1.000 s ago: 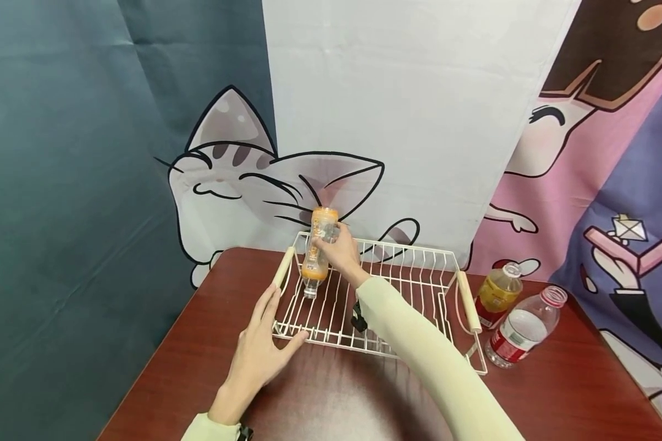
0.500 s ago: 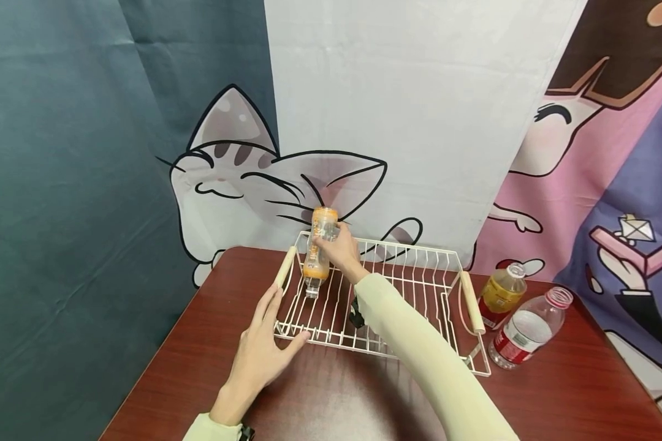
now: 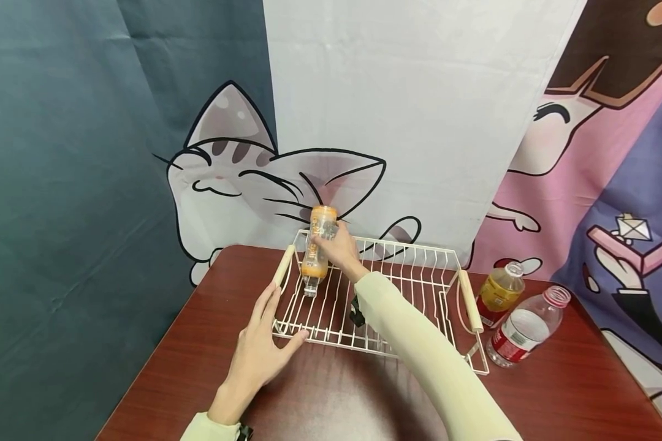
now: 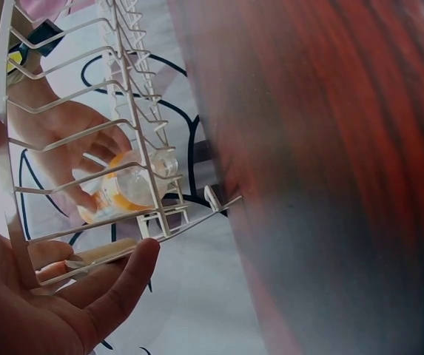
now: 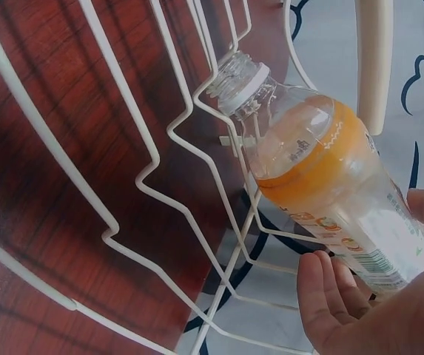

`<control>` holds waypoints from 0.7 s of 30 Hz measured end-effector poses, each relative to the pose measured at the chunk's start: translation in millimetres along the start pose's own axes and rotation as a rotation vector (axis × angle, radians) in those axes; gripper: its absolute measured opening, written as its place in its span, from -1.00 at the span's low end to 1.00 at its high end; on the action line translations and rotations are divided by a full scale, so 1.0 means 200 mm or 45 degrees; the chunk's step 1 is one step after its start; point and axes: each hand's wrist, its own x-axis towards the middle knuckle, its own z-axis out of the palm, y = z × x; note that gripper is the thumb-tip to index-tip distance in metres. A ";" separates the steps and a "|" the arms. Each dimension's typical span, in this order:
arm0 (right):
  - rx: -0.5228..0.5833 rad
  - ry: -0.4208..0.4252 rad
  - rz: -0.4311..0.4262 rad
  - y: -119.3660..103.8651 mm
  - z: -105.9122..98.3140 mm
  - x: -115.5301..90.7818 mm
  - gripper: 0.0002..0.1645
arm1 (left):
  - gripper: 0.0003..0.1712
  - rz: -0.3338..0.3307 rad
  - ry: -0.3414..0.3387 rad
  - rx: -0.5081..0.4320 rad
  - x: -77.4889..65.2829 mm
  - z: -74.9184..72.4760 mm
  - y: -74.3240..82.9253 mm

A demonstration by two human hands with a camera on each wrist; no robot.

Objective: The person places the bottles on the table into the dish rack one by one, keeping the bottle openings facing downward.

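Observation:
My right hand (image 3: 339,246) holds a clear plastic bottle (image 5: 322,163) with an orange-banded label, fingers and thumb round its body. The bottle is upside down, its uncapped neck pointing down and toward me among the wires at the left end of a white wire dish rack (image 3: 399,288). In the right wrist view the neck lies against the bent wires. My left hand (image 3: 260,346) holds the rack's near left corner, thumb at the front wire and fingers at the left wooden handle (image 3: 284,266). The left wrist view shows the bottle (image 4: 134,185) through the wires.
Right of the rack stand a bottle with a yellow and red label (image 3: 498,295) and a larger uncapped clear bottle with a red and white label (image 3: 524,329). The rack rests on a reddish-brown table (image 3: 331,392). A printed cloth (image 3: 408,122) hangs behind it.
The view shifts slightly. Both hands, the bottle and the rack keep practically the same positions.

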 end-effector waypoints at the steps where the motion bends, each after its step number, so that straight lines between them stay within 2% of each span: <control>1: 0.003 0.002 0.003 0.01 0.01 0.01 0.24 | 0.20 0.002 0.001 -0.001 0.00 0.00 0.00; 5: 0.016 0.020 -0.007 0.04 0.01 0.04 0.30 | 0.20 -0.008 -0.012 0.002 0.01 0.01 0.00; 11: 0.001 0.031 -0.018 0.02 -0.03 0.00 0.42 | 0.20 -0.013 -0.021 -0.003 0.01 0.01 0.01; 14: -0.073 0.026 -0.021 -0.07 -0.08 -0.09 0.45 | 0.20 -0.002 -0.012 -0.006 0.00 0.01 0.00; 16: -0.089 0.012 -0.016 -0.18 -0.15 -0.20 0.41 | 0.20 0.001 -0.009 -0.007 0.00 0.00 0.00; 21: -0.031 0.005 -0.035 -0.39 -0.30 -0.44 0.23 | 0.19 -0.001 -0.010 -0.011 0.00 0.00 -0.01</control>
